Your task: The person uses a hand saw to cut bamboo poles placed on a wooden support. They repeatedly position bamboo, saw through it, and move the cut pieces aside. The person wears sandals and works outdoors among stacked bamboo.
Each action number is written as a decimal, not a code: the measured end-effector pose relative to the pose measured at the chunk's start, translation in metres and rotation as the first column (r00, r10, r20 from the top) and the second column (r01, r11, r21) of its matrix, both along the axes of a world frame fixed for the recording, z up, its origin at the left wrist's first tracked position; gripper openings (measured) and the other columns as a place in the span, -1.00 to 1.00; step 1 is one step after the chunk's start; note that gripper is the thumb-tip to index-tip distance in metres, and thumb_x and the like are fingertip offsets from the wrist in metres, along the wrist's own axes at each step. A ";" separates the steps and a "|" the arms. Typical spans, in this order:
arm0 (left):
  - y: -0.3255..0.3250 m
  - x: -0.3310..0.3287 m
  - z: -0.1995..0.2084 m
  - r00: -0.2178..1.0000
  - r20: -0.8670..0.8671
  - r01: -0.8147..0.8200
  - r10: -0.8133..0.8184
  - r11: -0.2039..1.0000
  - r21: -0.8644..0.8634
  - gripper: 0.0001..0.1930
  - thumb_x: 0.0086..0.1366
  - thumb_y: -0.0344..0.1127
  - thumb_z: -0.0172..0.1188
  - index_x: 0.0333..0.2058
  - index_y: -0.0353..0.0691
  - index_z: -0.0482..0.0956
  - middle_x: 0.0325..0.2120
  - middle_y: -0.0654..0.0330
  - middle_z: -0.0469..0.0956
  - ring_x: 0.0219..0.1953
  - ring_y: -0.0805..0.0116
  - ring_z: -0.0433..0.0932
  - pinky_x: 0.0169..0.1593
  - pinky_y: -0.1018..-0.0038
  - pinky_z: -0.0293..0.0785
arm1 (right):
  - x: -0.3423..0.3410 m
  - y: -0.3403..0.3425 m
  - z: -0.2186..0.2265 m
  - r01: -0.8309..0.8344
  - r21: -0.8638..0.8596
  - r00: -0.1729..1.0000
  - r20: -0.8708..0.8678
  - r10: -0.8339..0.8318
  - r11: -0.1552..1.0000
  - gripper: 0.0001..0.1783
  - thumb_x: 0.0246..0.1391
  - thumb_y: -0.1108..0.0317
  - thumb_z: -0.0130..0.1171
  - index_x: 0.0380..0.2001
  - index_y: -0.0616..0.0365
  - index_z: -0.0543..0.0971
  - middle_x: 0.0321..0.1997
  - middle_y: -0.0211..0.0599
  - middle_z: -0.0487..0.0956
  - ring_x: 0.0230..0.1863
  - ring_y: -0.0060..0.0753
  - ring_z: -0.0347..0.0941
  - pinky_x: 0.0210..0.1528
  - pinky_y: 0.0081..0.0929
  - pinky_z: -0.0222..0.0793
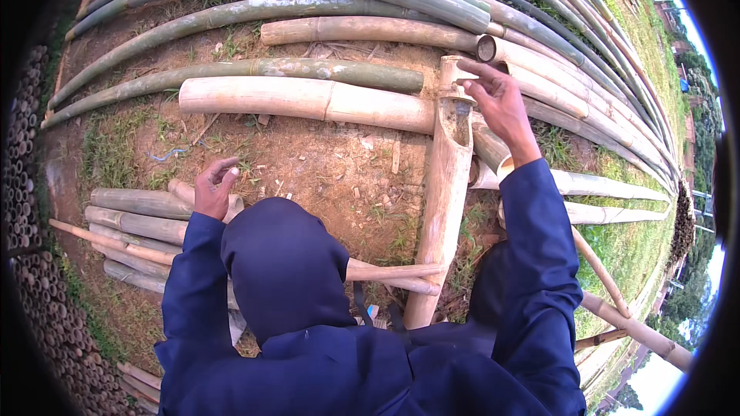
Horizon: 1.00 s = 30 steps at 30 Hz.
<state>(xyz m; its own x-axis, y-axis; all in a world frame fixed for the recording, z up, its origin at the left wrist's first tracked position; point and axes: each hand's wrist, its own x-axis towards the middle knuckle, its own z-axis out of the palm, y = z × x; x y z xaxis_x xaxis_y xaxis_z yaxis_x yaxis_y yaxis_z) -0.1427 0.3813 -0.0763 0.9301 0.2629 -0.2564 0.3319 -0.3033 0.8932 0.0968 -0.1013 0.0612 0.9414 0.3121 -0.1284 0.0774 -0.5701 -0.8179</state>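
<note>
While a stack of cut pole ends (31, 262) lines the far left edge, the left hand (213, 189) hovers loosely curled and empty over short bamboo pieces (139, 204). Moving right, the notched bamboo post (445, 200) runs lengthwise away from the body, its cut top against a pale crosswise pole (308, 100). The right hand (497, 96), fingers spread and gripping nothing, sits just beyond that top, clearly nearer. The post's lower end disappears behind the dark blue hood (285, 262).

Pale tan bamboo pole (443, 200), grey-green poles (254, 69), navy blue sleeves (539, 262).
</note>
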 end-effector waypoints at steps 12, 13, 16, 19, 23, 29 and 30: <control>-0.001 -0.053 -0.011 0.986 -0.079 0.158 -0.149 0.980 0.120 -0.58 0.57 -0.14 -0.06 0.05 -0.42 0.56 0.00 -0.02 0.63 0.02 0.25 0.61 0.18 0.36 0.47 | -0.298 -0.037 -0.064 0.010 -0.289 1.000 0.003 -0.009 0.957 -0.72 0.07 0.52 0.13 -0.12 0.23 0.64 -0.15 -0.04 0.62 -0.15 0.02 0.61 -0.06 -0.15 0.51; 0.000 -0.057 -0.006 0.991 -0.035 0.132 -0.128 0.980 0.146 -0.58 0.57 -0.14 -0.06 0.07 -0.41 0.54 0.01 -0.03 0.62 0.03 0.25 0.60 0.18 0.35 0.47 | -0.309 -0.037 -0.065 0.024 -0.217 0.998 -0.047 -0.035 0.976 -0.71 0.08 0.50 0.16 -0.10 0.21 0.64 -0.13 -0.05 0.62 -0.14 0.01 0.61 -0.06 -0.11 0.50; -0.005 -0.071 0.014 0.990 0.131 0.036 -0.059 0.985 0.172 -0.56 0.58 -0.12 -0.08 0.15 -0.40 0.48 0.05 -0.03 0.59 0.06 0.23 0.59 0.20 0.33 0.46 | -0.302 -0.060 -0.056 0.318 -0.219 0.940 0.198 -0.277 0.922 -0.65 0.10 0.49 0.25 0.00 0.20 0.63 -0.10 -0.08 0.63 -0.24 -0.12 0.63 -0.21 -0.31 0.55; -0.022 -0.071 0.057 0.947 0.303 -0.088 0.103 0.994 -0.062 -0.53 0.59 -0.11 -0.10 0.22 -0.39 0.42 0.08 -0.04 0.57 0.09 0.21 0.57 0.21 0.30 0.45 | -0.236 -0.094 -0.048 0.610 -0.236 0.767 0.417 -0.488 0.757 -0.34 0.05 0.28 0.41 0.24 0.09 0.47 0.03 -0.02 0.58 -0.03 0.00 0.57 -0.03 -0.12 0.52; -0.082 -0.084 0.144 0.875 0.396 -0.210 0.278 0.956 -0.205 -0.51 0.59 -0.18 -0.16 0.29 -0.42 0.33 0.16 -0.08 0.48 0.20 0.12 0.48 0.32 0.25 0.34 | -0.164 -0.099 -0.054 0.691 -0.323 0.712 0.453 -0.536 0.646 0.02 -0.09 0.01 0.52 0.41 -0.06 0.26 0.20 0.07 0.46 0.22 0.14 0.45 0.20 0.02 0.42; -0.098 -0.120 0.147 0.794 0.569 -0.248 0.215 0.969 -0.019 -0.48 0.57 -0.17 -0.17 0.30 -0.49 0.27 0.21 -0.10 0.42 0.28 0.10 0.39 0.39 0.23 0.23 | -0.131 -0.088 -0.068 0.603 -0.540 0.786 0.276 -0.552 0.588 -0.01 -0.18 0.03 0.56 0.35 -0.17 0.32 0.18 -0.04 0.48 0.18 0.13 0.50 0.16 -0.03 0.47; -0.098 -0.119 0.148 0.796 0.569 -0.245 0.208 0.970 -0.012 -0.48 0.56 -0.17 -0.16 0.30 -0.48 0.27 0.21 -0.09 0.41 0.27 0.11 0.39 0.38 0.23 0.23 | -0.127 -0.090 -0.067 0.613 -0.522 0.780 0.285 -0.557 0.593 -0.04 -0.19 0.05 0.56 0.32 -0.18 0.35 0.18 -0.07 0.48 0.16 0.11 0.52 0.15 -0.04 0.48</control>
<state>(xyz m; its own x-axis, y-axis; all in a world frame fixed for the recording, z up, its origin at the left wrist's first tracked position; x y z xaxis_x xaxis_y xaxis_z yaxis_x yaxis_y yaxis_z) -0.2615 0.2837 0.0714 0.8178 0.4814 0.3154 -0.1569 -0.3408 0.9270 -0.0307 -0.1916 -0.0061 0.9103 -0.4139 0.0020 -0.3888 -0.8570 -0.3382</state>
